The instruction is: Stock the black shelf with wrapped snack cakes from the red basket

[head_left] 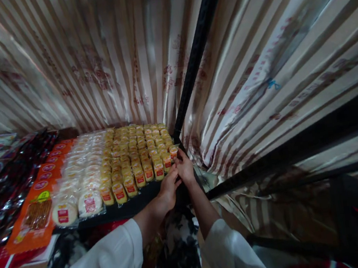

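We seem to be in a shop or its stockroom: wrapped snacks in repeated rows fill a dark shelf from nine o'clock to the centre, with striped plastic sheeting hung at twelve.

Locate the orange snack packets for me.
In the head view, the orange snack packets lie on the left side, between the dark shiny packets and the round white wrapped snacks.

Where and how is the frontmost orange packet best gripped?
Probably by its near edge, from the person's side, pinched top and bottom. The orange packet looks flat, its near end uncovered, while its far end meets more orange packaging. Dark shiny packets crowd its left and round white packets its right, so side approaches look tighter.
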A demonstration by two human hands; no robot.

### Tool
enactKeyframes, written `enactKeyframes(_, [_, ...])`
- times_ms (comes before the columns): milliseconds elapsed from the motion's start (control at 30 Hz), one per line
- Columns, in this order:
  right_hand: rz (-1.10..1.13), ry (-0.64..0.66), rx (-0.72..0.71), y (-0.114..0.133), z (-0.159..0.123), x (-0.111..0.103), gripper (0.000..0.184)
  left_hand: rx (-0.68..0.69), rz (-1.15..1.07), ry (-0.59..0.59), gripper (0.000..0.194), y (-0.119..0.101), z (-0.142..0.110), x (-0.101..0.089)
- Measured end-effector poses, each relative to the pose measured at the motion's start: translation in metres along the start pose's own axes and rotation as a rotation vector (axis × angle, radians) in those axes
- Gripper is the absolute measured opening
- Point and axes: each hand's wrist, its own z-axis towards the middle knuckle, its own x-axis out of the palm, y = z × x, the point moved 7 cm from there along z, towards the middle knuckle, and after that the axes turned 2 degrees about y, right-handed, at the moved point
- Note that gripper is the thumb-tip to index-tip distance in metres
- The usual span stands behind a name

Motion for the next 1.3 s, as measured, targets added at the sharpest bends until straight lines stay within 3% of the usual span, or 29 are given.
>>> enactKeyframes(200, [-0.126,0.0,-0.041,0.003,0.001,0.002,0.043,-0.008,-0.005,0.001,0.044,0.006,0.004,-0.006])
enactKeyframes(333, [-0.215,-0.095,-0.09,0.006,0.001,-0.003,0.042,-0.001,0.014,0.018,0.045,0.007,0.004,-0.009])
enactKeyframes(700, [-0.049,-0.044,-0.029,-0.005,-0.002,-0.002,0.046,-0.023,0.034,0.007,0.044,0.008,-0.011,-0.01])
enactKeyframes(933, [0.046,-0.029,0.019,0.008,-0.008,-0.004,0.053,-0.041,0.041,-0.056,0.029,0.014,-0.034,-0.029])
enactKeyframes(1100, [-0.027,-0.159,0.02,0.037,-0.046,-0.019,0.049,-0.076,0.141,-0.075,0.013,0.024,-0.064,-0.048])
enactKeyframes(1200, [0.012,-0.19,0.003,0.057,-0.091,-0.014,0.049,-0.125,0.103,0.052,0.017,0.035,-0.091,-0.058])
enactKeyframes(1300, [0.116,-0.052,0.067,0.064,-0.14,0.011,0.046,-0.192,0.056,0.142,0.017,0.049,-0.121,-0.074])
